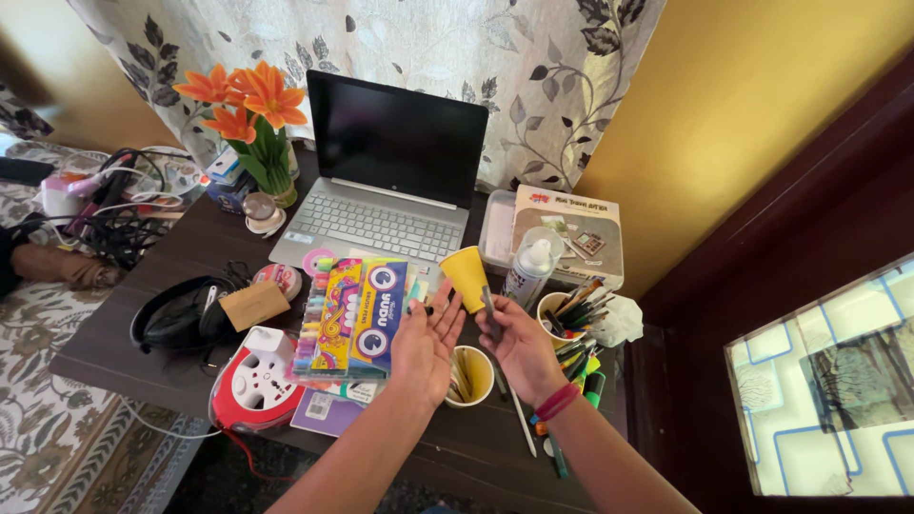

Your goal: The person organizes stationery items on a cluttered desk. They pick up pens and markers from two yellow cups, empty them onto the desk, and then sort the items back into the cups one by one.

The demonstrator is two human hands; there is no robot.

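Note:
My left hand (pixel 426 345) is held palm up over the desk, fingers spread, with a small dark object at its fingertips; what it is cannot be told. My right hand (pixel 519 345) grips a grey pen (pixel 490 316) upright, beside a yellow paper cup (pixel 466 274) that tilts toward the laptop. Below the hands stands another paper cup (pixel 473 378) holding pencils. A colourful box of markers (pixel 354 316) lies just left of my left hand.
An open laptop (pixel 392 176) sits at the back of the dark desk (pixel 114 328). Orange flowers (pixel 249 105), a red-white extension reel (pixel 255 385), black headphones (pixel 176 319), a spray bottle (pixel 530 266), a cup of pens (pixel 571 314) and a white box (pixel 562 233) crowd it.

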